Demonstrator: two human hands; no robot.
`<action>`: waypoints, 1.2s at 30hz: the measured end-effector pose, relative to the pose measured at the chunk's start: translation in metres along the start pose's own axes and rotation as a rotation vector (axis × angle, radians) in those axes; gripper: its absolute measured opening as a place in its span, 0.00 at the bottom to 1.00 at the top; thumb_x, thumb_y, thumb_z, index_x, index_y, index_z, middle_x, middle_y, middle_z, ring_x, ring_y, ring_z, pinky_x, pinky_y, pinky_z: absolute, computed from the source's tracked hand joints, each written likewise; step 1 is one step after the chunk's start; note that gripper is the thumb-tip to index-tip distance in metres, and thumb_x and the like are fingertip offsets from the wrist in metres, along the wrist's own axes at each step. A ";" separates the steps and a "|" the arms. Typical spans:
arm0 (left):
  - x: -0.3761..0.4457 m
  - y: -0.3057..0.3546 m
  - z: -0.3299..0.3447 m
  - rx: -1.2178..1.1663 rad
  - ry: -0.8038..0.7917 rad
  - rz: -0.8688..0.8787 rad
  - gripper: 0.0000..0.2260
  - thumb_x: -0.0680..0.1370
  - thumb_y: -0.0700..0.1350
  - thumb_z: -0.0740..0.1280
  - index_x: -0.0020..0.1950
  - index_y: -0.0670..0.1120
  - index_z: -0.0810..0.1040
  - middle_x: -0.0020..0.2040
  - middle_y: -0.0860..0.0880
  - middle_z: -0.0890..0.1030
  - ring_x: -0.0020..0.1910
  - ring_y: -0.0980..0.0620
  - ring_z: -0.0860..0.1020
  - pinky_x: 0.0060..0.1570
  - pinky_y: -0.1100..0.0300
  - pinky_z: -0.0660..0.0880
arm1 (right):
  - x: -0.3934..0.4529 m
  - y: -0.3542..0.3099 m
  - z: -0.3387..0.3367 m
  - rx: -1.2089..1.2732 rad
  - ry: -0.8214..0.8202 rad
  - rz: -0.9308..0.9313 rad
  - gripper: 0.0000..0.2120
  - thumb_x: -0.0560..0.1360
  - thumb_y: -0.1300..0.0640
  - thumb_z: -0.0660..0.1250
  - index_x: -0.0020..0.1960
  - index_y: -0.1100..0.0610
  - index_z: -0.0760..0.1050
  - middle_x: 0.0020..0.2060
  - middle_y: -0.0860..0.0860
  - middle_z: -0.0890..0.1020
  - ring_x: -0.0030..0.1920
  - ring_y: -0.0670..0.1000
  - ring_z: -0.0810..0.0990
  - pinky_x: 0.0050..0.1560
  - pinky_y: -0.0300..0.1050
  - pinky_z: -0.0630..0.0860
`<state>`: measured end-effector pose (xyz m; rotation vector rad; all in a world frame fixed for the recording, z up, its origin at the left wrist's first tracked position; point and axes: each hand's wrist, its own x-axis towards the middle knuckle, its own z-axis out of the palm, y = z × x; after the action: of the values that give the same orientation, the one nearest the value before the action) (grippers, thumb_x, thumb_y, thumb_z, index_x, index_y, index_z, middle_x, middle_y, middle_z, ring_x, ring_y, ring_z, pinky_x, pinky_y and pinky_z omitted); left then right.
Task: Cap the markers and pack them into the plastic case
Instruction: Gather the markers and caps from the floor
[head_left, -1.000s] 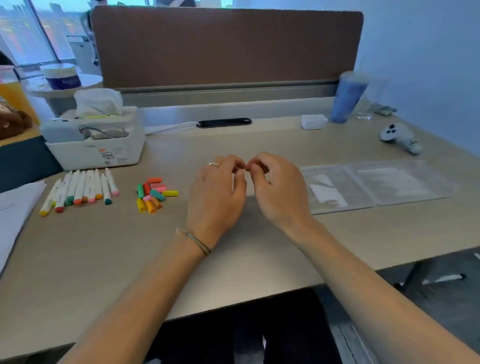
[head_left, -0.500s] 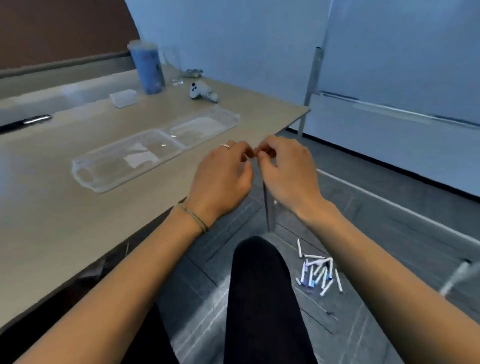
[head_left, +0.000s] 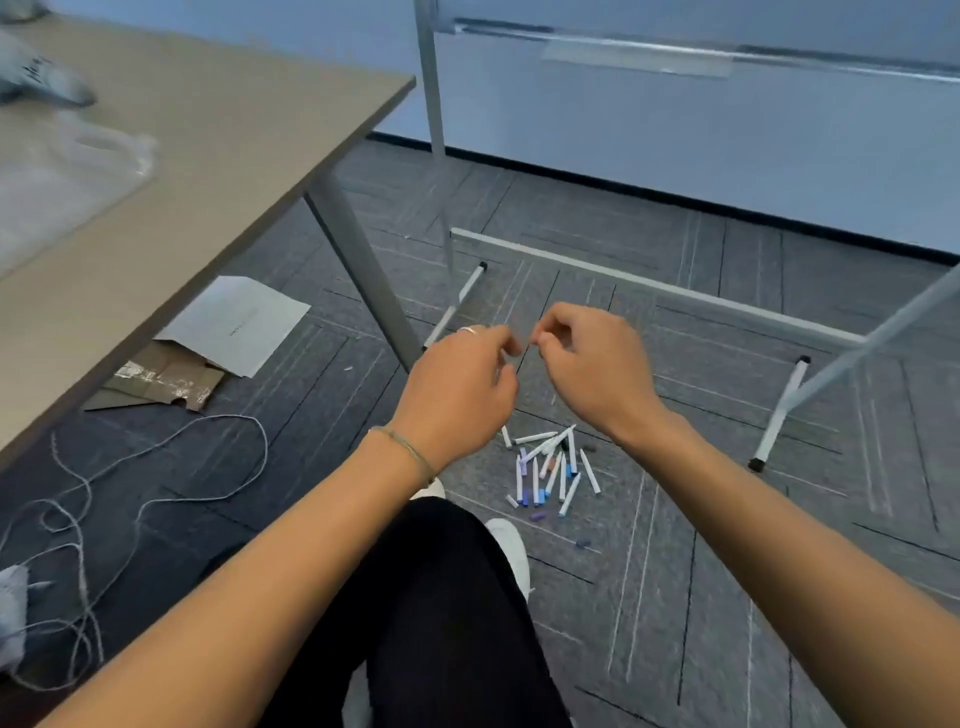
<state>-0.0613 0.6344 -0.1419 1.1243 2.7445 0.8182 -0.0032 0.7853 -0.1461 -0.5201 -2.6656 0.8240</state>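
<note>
1. I am seeing the left hand (head_left: 460, 387), ringed, and the right hand (head_left: 592, 371) hovering over grey carpet, fingers curled, fingertips nearly meeting; whether they are pinching anything, I cannot tell.
2. White-barrelled markers with blue and purple caps (head_left: 548, 470) are lying heaped on the floor below the hands.
3. The clear plastic case (head_left: 62, 176) is sitting blurred on the tan desk (head_left: 218, 140).

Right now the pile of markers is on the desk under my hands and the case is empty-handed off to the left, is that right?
Not quite. The head view shows the pile of markers on the floor, below the left hand and right hand, not on the desk. The case is on the left, untouched.
</note>
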 end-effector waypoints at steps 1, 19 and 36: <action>0.010 -0.010 0.012 -0.014 -0.020 -0.027 0.09 0.78 0.45 0.64 0.56 0.49 0.80 0.48 0.52 0.82 0.49 0.51 0.79 0.50 0.52 0.76 | 0.009 0.014 0.011 -0.008 -0.026 0.032 0.08 0.78 0.56 0.64 0.45 0.51 0.81 0.38 0.45 0.83 0.41 0.50 0.81 0.46 0.50 0.77; 0.148 -0.229 0.366 0.000 -0.557 -0.641 0.16 0.81 0.45 0.60 0.33 0.46 0.67 0.32 0.46 0.72 0.32 0.45 0.70 0.31 0.57 0.65 | 0.077 0.314 0.293 0.156 -0.372 0.784 0.12 0.78 0.58 0.64 0.41 0.54 0.84 0.35 0.52 0.85 0.35 0.55 0.81 0.38 0.53 0.77; 0.169 -0.299 0.487 -0.041 -0.499 -0.694 0.20 0.82 0.52 0.63 0.31 0.46 0.70 0.27 0.47 0.71 0.29 0.45 0.71 0.31 0.57 0.66 | 0.105 0.386 0.391 0.405 -0.454 1.257 0.16 0.80 0.51 0.71 0.44 0.65 0.81 0.33 0.56 0.87 0.20 0.46 0.77 0.21 0.37 0.66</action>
<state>-0.2515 0.7901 -0.6846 0.2492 2.3949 0.4167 -0.1505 0.9404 -0.6631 -2.1448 -2.1312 1.8903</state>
